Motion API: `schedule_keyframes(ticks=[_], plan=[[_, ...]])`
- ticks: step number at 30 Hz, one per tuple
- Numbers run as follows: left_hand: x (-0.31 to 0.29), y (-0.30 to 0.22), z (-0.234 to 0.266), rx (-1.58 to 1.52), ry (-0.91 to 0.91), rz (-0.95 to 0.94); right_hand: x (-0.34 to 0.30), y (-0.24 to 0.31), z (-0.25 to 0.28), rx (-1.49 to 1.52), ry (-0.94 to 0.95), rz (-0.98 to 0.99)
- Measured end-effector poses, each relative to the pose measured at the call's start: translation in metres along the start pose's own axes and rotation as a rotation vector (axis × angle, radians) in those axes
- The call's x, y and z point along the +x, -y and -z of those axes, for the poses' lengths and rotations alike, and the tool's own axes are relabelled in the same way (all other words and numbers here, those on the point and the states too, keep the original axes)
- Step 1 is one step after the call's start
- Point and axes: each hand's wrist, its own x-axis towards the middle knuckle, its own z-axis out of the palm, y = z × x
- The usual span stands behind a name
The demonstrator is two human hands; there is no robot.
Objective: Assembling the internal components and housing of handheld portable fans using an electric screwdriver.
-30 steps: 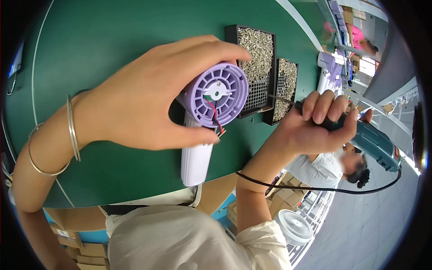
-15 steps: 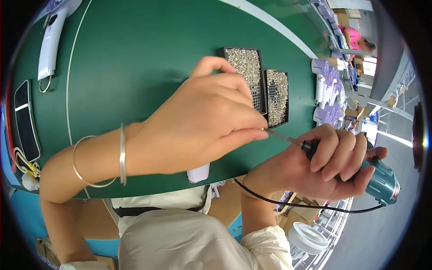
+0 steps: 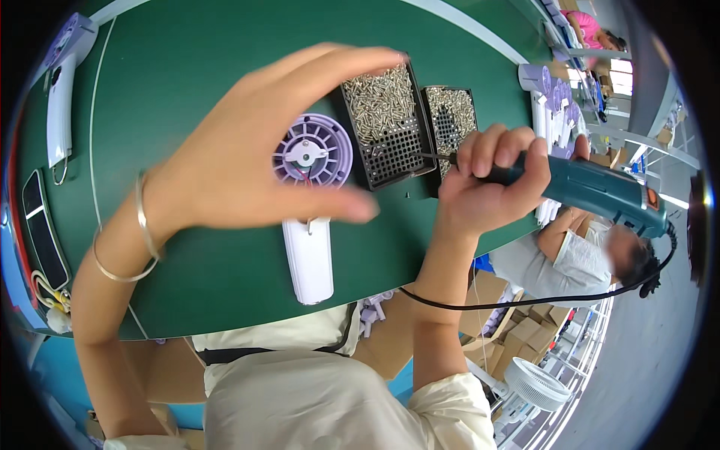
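Observation:
My left hand (image 3: pixel 232 142) is spread open, thumb and fingers apart, slightly blurred, with nothing visible in it. Between its thumb and fingers shows the round purple head (image 3: pixel 334 142) of a handheld fan, whose white handle (image 3: pixel 309 262) points toward me on the table. My right hand (image 3: pixel 491 180) is wrapped round a teal electric screwdriver (image 3: pixel 600 191) with a black cable. The thin bit reaches left, its tip at the edge of a black screw tray (image 3: pixel 394 154) with a perforated grid. Whether a screw sits on the tip is too small to tell.
A second black screw tray (image 3: pixel 446 124) stands beside the first. One loose screw (image 3: pixel 407 195) lies on the green table (image 3: pixel 195 60). A phone (image 3: pixel 45 229) and white handle (image 3: pixel 60 120) lie left; purple-and-white fan parts (image 3: pixel 551 97) line the right edge. A co-worker (image 3: pixel 577 255) is at right.
My left hand has moved up and left, opening from a pinch at the screwdriver tip and uncovering the fan. My right hand has carried the screwdriver up and left to the screw tray.

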Motion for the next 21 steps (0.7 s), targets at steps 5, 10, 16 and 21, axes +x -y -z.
schedule_keyframes(ticks=[5, 10, 16, 21], plan=[[-0.04, 0.008, -0.017, -0.19, -0.024, 0.27, -0.003, -0.016, -0.015, -0.061, 0.17, 0.021], [-0.039, 0.012, -0.02, -0.185, 0.003, 0.257, -0.007, -0.023, -0.016, -0.111, 0.139, -0.052], [-0.041, 0.014, -0.022, -0.162, 0.021, 0.192, -0.007, -0.02, -0.012, -0.178, 0.186, -0.058], [-0.043, 0.013, -0.02, -0.195, 0.082, 0.307, -0.011, -0.025, -0.015, -0.268, 0.271, 0.015]])
